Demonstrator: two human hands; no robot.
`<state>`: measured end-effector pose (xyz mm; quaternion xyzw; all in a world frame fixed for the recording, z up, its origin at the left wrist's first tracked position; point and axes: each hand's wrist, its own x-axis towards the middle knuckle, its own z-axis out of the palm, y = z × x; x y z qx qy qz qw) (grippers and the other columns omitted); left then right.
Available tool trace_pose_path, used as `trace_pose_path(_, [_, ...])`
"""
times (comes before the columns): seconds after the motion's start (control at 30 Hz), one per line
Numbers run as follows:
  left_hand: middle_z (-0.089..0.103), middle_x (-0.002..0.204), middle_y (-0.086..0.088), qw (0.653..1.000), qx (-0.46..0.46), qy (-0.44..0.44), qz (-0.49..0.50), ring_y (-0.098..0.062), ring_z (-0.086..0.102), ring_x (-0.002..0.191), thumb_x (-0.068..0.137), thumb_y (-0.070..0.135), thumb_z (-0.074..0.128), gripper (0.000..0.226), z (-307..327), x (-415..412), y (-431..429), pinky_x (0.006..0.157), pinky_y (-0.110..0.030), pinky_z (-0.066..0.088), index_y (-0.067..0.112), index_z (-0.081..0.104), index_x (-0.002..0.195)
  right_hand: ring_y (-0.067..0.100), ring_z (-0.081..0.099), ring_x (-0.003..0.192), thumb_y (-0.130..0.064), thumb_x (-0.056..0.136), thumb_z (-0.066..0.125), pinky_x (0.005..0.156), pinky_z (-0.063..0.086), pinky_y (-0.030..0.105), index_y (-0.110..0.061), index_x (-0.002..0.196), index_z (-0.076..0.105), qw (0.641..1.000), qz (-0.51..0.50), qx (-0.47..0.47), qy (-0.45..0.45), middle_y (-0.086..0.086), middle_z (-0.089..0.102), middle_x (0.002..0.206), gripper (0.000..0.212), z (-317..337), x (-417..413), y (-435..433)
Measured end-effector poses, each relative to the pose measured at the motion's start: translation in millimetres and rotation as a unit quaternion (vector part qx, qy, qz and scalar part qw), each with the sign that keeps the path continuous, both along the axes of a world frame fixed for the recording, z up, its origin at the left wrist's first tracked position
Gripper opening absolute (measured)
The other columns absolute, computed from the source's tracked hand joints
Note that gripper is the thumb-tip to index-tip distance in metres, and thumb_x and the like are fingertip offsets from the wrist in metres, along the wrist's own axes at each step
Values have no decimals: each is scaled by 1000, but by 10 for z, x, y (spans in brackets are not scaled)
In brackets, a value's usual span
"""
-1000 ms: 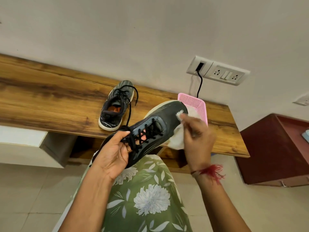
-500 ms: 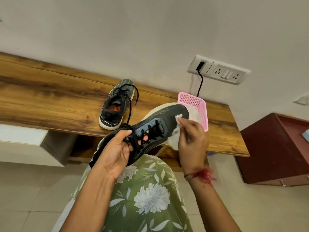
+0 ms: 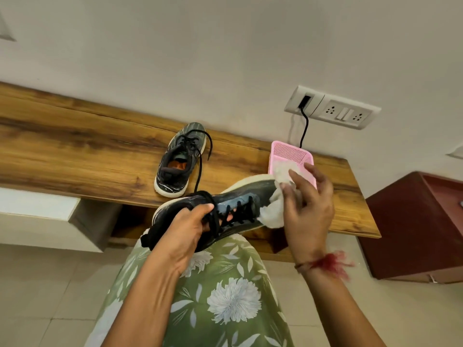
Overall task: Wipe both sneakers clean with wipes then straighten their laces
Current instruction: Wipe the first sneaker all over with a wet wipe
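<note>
The left hand grips a dark sneaker at its collar. The fingers are curled round the knit upper and over the bunched black laces. The shoe is held above the lap and tilted, its pale foam sole edge turned away and its toe pointing toward 2 o'clock. At that toe the right hand holds a crumpled white wipe against the smooth, slightly glossy upper. The thumb pins the soft wad, the index finger lies across it and the other fingers are spread and loosely bent.

At 11 o'clock from the held shoe, the second sneaker stands upright on a wood-grain shelf. It has a mottled grey knit and an orange lining, and its loose lace loops out toward 5 o'clock. A pink perforated plastic basket — rectangular, with white material inside — sits on the shelf at 1 o'clock, just behind the right hand.

A black cable drops from a white socket plate on the wall above. A frayed red thread circles the right wrist, and green floral fabric covers the lap.
</note>
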<state>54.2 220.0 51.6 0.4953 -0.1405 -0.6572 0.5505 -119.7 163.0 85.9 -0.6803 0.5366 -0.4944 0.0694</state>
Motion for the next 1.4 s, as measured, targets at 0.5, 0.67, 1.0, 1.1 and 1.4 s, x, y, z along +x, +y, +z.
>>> trace_pose_path(0.5, [68,116,-16,985,-27,147,81,-22,64,111,86,74,26,85,64,42,4,96,-35,49,4,59,122,27,60,92,-3,86,59,77,38,24,-7,100,70,976,-47,127,172,10,67,98,19,-219,-29,-234])
trace_pose_path(0.67, [72,106,-11,992,12,92,88,-14,71,91,99,53,28,62,57,-8,-20,81,-27,49,4,62,118,30,58,92,4,82,60,80,46,36,-7,103,71,979,-58,113,159,11,66,99,26,-183,30,-175])
trace_pose_path(1.0, [75,94,-2,998,0,-6,65,-14,67,97,100,29,37,33,131,-147,8,96,-31,46,14,67,97,31,57,95,8,81,58,81,43,34,-5,103,71,969,-40,140,199,12,64,99,28,-240,-87,-218])
trace_pose_path(1.1, [75,85,0,999,-20,-5,48,-12,67,86,101,28,35,35,136,-161,19,94,-30,45,11,66,94,24,59,91,11,78,58,81,43,26,-7,100,72,980,-10,134,144,9,64,97,32,-222,35,-109])
trace_pose_path(1.4, [62,105,-18,990,-13,105,95,-10,44,53,98,27,40,42,148,-58,21,39,-15,36,-1,53,127,22,58,97,6,82,60,81,40,21,-9,107,70,984,-58,88,142,9,64,104,32,-56,-85,-217])
